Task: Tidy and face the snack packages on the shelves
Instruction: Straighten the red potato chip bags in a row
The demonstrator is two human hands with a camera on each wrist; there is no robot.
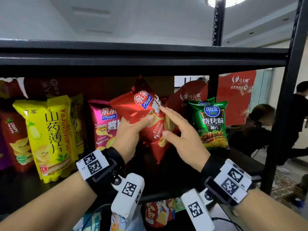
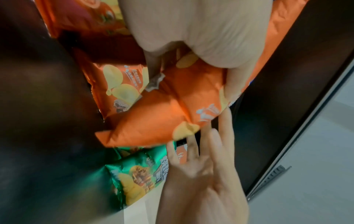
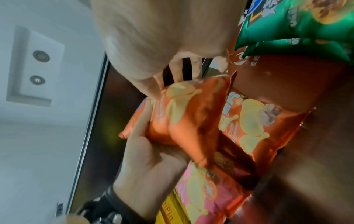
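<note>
Nearest you, your left hand (image 1: 131,130) grips the red chip bag (image 1: 143,112), thumb across its front, tilted in front of the shelf (image 1: 143,64). Your right hand (image 1: 181,135) is flat, fingers straight, touching the bag's right edge. Right wrist view alone shows a second red bag (image 3: 254,125) lying behind it. Pink bag (image 1: 105,120) left, green bag (image 1: 211,122) right, both upright.

Black shelf (image 1: 175,172): yellow bags (image 1: 50,134), pink bag (image 1: 105,122), green bags (image 1: 211,124) standing upright in row.
</note>
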